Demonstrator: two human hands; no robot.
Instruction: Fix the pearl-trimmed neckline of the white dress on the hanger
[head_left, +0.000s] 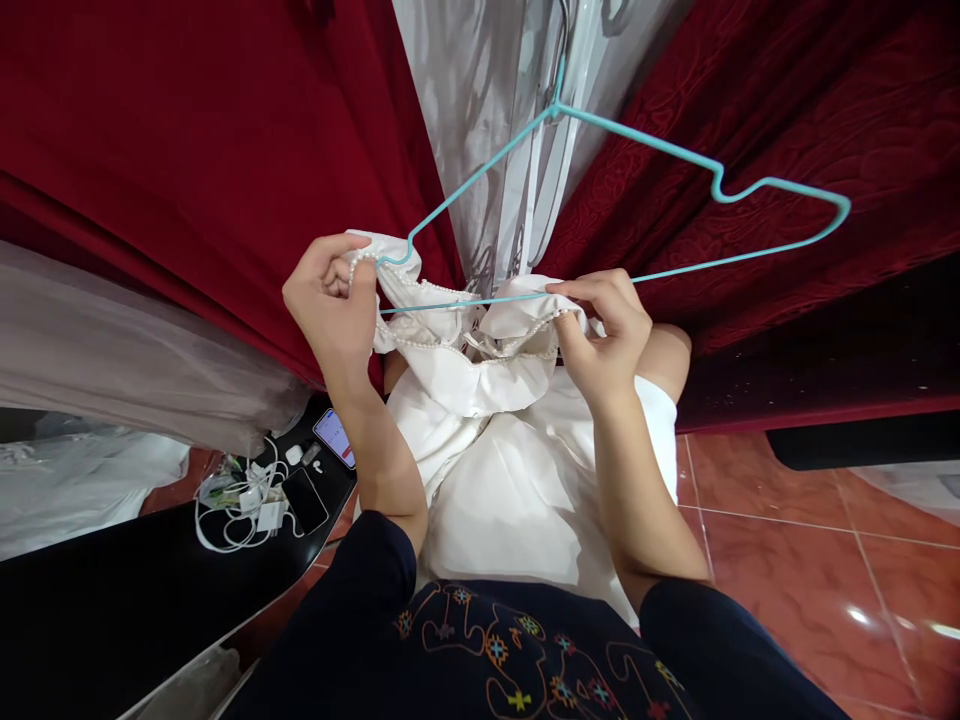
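Note:
A white dress (517, 480) with pearl-beaded trim along its neckline lies across my lap. A light blue wire hanger (637, 132) hangs above it, its left end inside the dress's left shoulder and its right end out in the open. My left hand (337, 290) pinches the beaded edge of that left shoulder beside the hanger's left end. Near the hanger's lower bar, my right hand (607, 330) grips the other beaded shoulder edge between thumb and fingers. The bar passes behind or under the right fingers; whether they touch it I cannot tell.
Red curtains (225, 130) hang on both sides, with pale sheer fabric (465, 120) between them. On a black bench (112, 580) at left lie a lit phone (334, 436), a dark phone (306, 500) and tangled white cables (232, 525). Red tiles (787, 560) cover the floor.

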